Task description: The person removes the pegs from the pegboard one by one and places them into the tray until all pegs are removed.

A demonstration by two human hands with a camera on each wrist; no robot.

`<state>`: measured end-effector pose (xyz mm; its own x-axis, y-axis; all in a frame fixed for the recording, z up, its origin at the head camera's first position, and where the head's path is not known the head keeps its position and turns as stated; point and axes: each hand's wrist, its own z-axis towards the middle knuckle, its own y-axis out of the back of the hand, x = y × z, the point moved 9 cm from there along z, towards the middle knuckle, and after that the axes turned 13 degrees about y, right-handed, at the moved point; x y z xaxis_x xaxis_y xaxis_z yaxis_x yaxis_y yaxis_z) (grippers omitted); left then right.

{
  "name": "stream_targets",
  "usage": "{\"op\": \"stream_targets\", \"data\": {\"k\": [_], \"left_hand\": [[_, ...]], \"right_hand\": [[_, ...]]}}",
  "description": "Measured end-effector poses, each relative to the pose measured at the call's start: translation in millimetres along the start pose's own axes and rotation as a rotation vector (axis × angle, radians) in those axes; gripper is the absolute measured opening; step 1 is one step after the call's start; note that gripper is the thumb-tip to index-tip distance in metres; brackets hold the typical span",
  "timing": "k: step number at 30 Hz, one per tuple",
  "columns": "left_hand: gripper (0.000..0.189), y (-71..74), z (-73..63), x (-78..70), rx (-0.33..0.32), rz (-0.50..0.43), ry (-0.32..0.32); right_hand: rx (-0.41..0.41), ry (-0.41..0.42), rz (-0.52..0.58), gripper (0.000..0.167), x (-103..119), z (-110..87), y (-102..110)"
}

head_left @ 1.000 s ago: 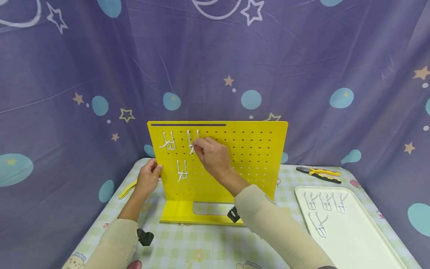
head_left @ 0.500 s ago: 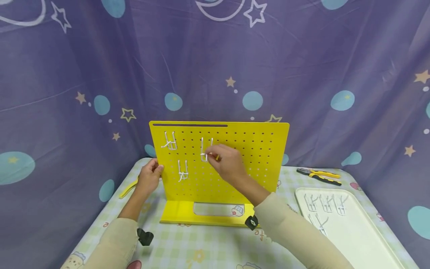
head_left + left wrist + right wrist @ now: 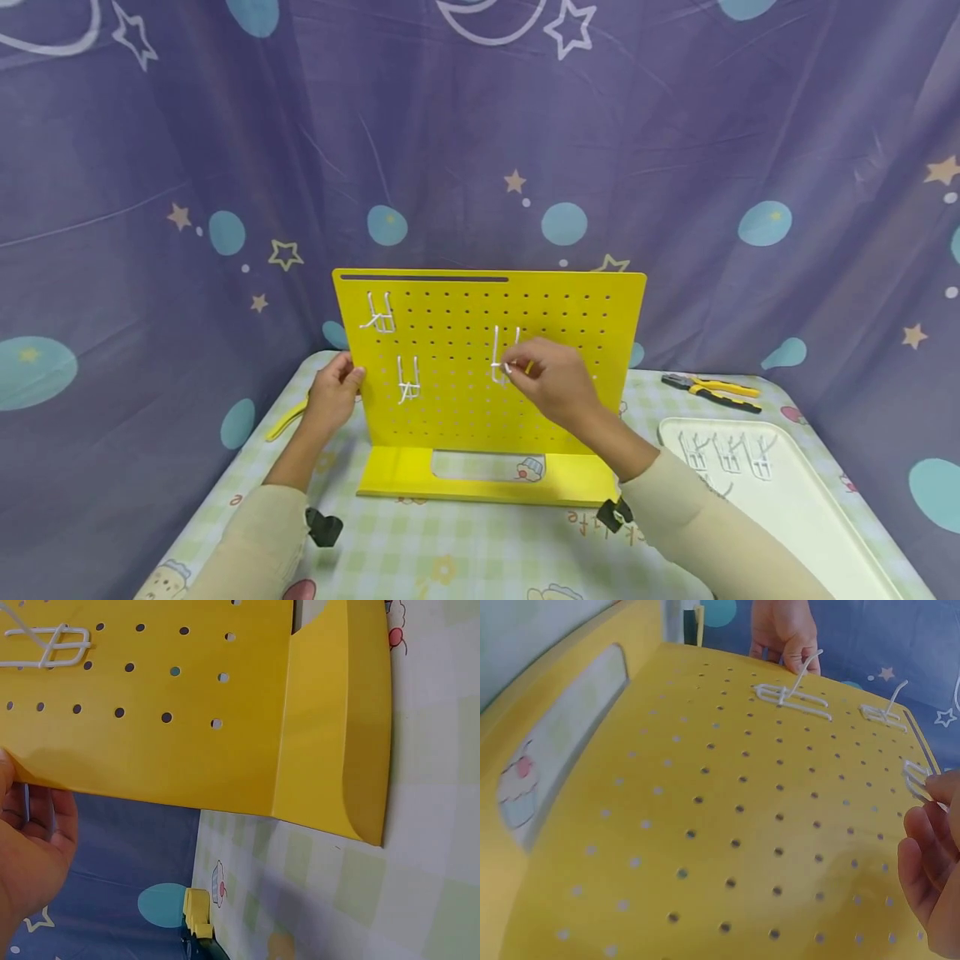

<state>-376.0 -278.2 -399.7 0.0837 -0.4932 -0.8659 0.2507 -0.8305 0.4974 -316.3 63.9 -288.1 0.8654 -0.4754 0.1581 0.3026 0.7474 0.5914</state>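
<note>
A yellow pegboard (image 3: 450, 408) stands upright on its base. My left hand (image 3: 333, 396) grips its left edge, thumb in front and fingers behind, as the left wrist view also shows. Between thumb and fingertips my right hand (image 3: 558, 379) pinches a white wire pegboard hook (image 3: 496, 346) in front of the board's middle. Part of that hook (image 3: 913, 780) is hidden by the fingers; I cannot tell whether it touches the board. Two more hooks hang on the board: one at the upper left (image 3: 380, 317), another lower down (image 3: 407, 387).
At the right lies a cream tray (image 3: 810, 533) with several white hooks (image 3: 729, 452). Behind it are yellow-and-black pliers (image 3: 712, 392). A yellow handle (image 3: 285, 423) shows left of the board. A checked cloth (image 3: 390, 550) covers the table; a purple curtain (image 3: 450, 150) hangs behind.
My right hand has carried the hook rightward and down, from the board's top row near the left to its middle. My left hand has kept its hold on the edge.
</note>
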Motion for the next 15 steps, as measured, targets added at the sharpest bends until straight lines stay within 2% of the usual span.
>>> {"op": "stream_targets", "data": {"k": [10,15], "left_hand": [[0.024,-0.8,2.1,0.3,-0.004,0.003,-0.011],[0.024,-1.9,2.6,0.7,0.001,-0.002,0.006]], "right_hand": [[0.062,-0.129,-0.030,0.007,-23,-32.4,21],[0.056,-0.134,-0.036,0.009,-31,-46.9,34]]}}
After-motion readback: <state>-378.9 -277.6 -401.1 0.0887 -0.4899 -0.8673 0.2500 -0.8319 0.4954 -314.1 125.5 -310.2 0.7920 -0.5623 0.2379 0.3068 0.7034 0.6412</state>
